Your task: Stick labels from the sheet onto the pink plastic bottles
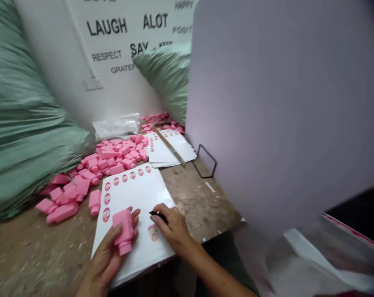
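Observation:
My left hand [108,258] is wrapped round a pink plastic bottle [123,227], its neck tilted down toward me. The bottle is held over a white sticker sheet [140,262] that lies at the table's front edge. Small round red-and-white stickers run along the sheet's top and left sides. In my right hand [176,229] is a slim black tool [158,215], pinched between thumb and fingers; most of it is hidden, so its kind is unclear. Just left of that hand, a pink-and-cream label [153,233] sits on the sheet.
A heap of pink bottles [112,154] spreads behind the sheet. Further back lie more sticker sheets [166,152] under a wooden stick [168,145]. A black wire frame [216,165] stands by the grey panel [267,103] at right. Green sacks [29,111] bulge on the left.

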Tool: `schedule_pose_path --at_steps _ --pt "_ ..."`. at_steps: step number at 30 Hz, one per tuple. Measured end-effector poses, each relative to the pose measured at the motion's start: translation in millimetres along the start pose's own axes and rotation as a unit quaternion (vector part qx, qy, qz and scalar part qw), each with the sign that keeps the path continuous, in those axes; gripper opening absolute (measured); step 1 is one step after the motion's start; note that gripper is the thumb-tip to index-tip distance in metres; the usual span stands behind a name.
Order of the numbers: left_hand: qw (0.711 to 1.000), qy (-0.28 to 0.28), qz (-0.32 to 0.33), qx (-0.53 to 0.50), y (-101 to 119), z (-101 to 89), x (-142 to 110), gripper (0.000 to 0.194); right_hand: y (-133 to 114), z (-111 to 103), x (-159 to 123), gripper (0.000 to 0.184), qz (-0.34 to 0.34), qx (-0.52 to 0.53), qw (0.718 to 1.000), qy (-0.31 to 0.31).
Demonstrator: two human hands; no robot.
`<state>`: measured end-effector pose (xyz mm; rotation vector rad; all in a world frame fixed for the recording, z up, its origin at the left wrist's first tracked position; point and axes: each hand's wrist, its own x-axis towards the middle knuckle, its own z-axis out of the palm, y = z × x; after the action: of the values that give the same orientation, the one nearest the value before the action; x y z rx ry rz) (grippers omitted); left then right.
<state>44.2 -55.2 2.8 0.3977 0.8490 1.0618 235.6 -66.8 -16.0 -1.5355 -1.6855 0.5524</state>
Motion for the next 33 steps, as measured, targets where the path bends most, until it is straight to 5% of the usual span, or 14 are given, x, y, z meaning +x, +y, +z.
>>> schedule_pose_path --at_steps 9,20,27,33 --pt "0.999 -0.037 0.032 -0.002 -6.1 -12.8 11.7 0.059 -3.4 6.9 0.9 0.018 0.019 -0.027 0.999 0.009" --pt "0.998 -0.015 0.057 0.012 -1.8 13.8 -13.8 0.062 -12.7 -0.9 2.5 0.031 0.049 0.060 0.997 -0.023" --pt "0.995 -0.048 0.077 0.034 -5.4 2.8 -5.1 0.057 -20.0 -25.7 -24.4 0.033 0.073 0.083 0.993 0.041" --pt "0.995 -0.044 0.083 0.038 -8.6 -4.8 0.7 0.052 -8.6 -42.8 -60.8 0.029 0.084 0.079 0.993 0.009"
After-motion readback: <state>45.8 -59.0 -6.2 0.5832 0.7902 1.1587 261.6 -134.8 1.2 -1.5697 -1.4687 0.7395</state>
